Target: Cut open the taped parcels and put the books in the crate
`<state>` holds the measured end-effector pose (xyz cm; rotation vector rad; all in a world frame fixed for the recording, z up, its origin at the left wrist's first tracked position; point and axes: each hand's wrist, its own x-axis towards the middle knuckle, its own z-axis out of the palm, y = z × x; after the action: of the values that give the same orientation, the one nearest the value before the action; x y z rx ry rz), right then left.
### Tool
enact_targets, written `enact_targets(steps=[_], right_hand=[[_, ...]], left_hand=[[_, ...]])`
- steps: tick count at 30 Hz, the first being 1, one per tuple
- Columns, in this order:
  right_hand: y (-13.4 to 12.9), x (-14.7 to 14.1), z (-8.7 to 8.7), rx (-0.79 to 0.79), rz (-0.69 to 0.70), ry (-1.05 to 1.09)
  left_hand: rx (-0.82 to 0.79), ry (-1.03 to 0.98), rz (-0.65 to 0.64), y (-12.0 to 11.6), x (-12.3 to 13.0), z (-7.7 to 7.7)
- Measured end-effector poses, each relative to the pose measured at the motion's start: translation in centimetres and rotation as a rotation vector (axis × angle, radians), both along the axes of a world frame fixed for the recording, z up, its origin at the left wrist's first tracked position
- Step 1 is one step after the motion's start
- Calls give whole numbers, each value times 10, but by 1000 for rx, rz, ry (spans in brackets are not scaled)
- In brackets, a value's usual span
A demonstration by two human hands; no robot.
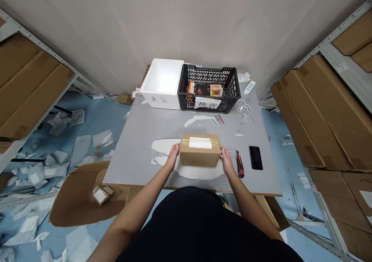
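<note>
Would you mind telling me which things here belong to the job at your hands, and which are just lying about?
Job in hand: left hand, right hand, taped cardboard box.

Lying about: red-and-black utility knife, black smartphone, white cable, black plastic crate, white foam box.

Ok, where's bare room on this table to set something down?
The largest bare patch is on the grey table, between its left edge and the white scraps left of the cardboard box. A narrower strip with a scrap runs between box and the black crate. Crowded: right of the right hand, with the utility knife and phone.
</note>
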<state>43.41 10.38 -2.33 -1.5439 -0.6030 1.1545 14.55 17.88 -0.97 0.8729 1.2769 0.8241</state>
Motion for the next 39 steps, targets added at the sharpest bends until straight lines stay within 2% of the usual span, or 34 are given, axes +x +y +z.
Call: enact_targets(steps=[5,9,14,17,21,26,32,39], right_hand=[[-7,-5,-11,-74,-60,-135],[-8,-3,-13,-79,5,-114],[6,0,-4,-7,80,-1],[8,-1,-1,-24,59,-7],[-1,-3,-1,-79,-1,-31],[-13,-6,4,-119,-9,-26],[-18,-10,19,-126,10,31],[-19,-12,22,-114,32,-60]], left_hand=[[-60,51,-2,-12,-2,-15],[-2,76,-26,-16,0,-20],[-38,34,-50,-5,6,-12],[-40,13,-28,-3,8,-6],[-53,-24,10,-12,5,-1],[-109,-14,41,-26,-1,5],[-108,10,17,-26,-1,12],[-95,-42,9,-30,-2,13]])
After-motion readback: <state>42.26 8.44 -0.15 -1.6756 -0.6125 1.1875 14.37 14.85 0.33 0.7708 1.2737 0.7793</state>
